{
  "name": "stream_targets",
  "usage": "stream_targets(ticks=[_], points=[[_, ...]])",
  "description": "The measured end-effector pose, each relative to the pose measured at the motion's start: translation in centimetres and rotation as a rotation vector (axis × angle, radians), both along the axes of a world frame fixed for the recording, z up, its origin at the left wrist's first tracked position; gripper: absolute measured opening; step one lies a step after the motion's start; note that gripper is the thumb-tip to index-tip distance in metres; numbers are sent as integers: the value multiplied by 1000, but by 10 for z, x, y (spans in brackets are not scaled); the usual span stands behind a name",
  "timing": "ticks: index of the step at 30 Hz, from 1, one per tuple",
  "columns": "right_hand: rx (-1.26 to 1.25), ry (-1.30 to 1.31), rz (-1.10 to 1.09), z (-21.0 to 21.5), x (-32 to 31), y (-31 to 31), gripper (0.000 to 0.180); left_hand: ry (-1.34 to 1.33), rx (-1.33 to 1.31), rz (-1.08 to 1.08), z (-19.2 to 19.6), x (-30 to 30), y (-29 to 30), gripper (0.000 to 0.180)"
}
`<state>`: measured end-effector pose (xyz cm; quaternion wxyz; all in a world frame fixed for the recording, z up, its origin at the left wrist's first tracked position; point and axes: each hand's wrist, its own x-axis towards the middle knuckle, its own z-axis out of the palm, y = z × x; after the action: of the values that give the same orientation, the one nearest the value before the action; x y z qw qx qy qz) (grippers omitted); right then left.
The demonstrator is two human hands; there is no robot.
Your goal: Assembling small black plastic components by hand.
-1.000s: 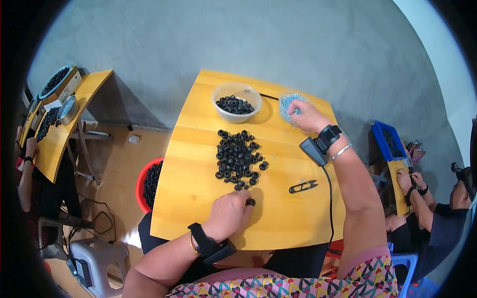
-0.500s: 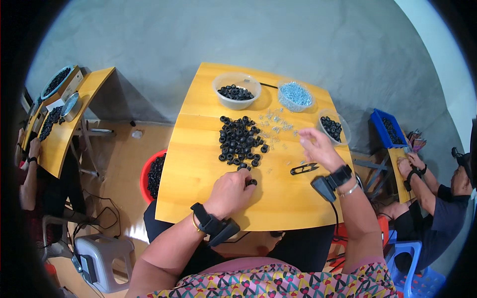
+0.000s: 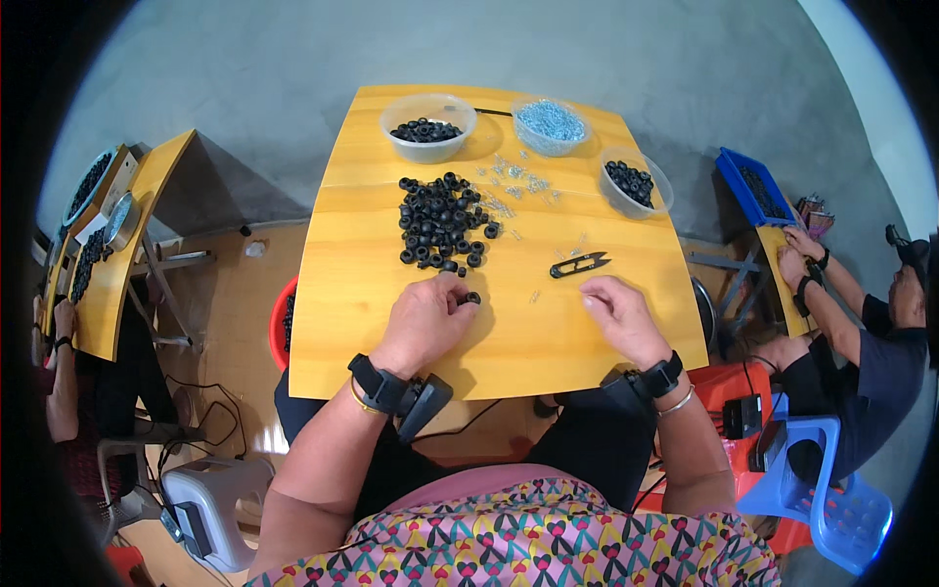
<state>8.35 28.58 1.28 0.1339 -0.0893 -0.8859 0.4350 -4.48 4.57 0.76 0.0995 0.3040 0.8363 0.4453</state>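
Note:
My left hand [image 3: 419, 321] rests at the near edge of a pile of black round plastic pieces with holes [image 3: 440, 220]. Between its thumb and fingertips it pinches one black round piece [image 3: 471, 297]. My right hand [image 3: 626, 318] hovers over the right side of the table, fingers drawn together; whether they hold a small part is too fine to see. Just beyond it lie black thread snips [image 3: 579, 264]. Small silvery metal bits [image 3: 523, 181] are scattered to the right of the pile.
Along the table's far side stand a clear bowl of black pieces [image 3: 428, 155], a tub of bluish-silver small parts [image 3: 551, 147] and another tub of black pieces [image 3: 641, 207]. A red basin [image 3: 281, 328] sits left of the table. People work at tables on both sides.
My right hand has come back from beside the scattered metal bits toward my body, nearer my left hand. The left hand still holds the black piece. The whole view has shifted.

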Motion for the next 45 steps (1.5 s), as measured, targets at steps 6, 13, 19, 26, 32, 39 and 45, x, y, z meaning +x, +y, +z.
stream_targets(ticks=[6,13,19,26,32,39,45], points=[[262,-55,100,18,-8,-25,17,37,47,4,-4,1,0,19],[444,-32,193,18,-9,-38,14,93,28,9,-1,5,1,20],[559,-107,202,7,-13,-32,9,178,-38,-37,0,6,4,20],[315,-43,89,6,-16,-27,11,-385,146,27,15,-1,-10,24],[-266,-37,161,13,-11,-54,7,-962,480,-79,15,6,-28,22],[-461,94,207,36,-11,-99,12,-1328,744,-333,21,23,-32,28],[-185,146,274,45,-4,-117,17,-1387,800,-538,17,36,-34,28]])
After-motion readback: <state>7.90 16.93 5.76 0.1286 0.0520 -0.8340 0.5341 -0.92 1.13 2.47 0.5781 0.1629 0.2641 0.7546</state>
